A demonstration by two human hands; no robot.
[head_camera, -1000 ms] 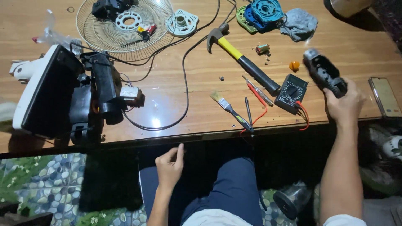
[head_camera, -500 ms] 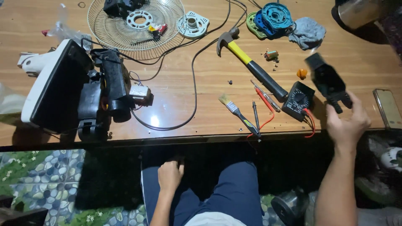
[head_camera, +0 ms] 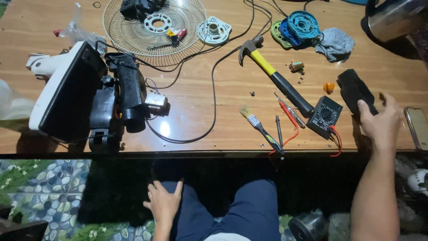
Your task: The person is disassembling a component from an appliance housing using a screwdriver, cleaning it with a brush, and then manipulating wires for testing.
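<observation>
While the right hand [head_camera: 380, 125] clasps the black casing [head_camera: 354, 92], lift it squarely, clear of the multimeter [head_camera: 325, 116]; left hand [head_camera: 163, 203] rests spread on the thigh

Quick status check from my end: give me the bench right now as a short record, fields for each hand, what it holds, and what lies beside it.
right hand: grips a black plastic housing at the table's right end
left hand: off the table, resting on the person's thigh, holds nothing
beside right hand: black multimeter with red leads, phone at the edge
mid table: yellow-handled hammer, small brush
left side: fan base lying tilted, wire fan guard
surface: wooden table
</observation>
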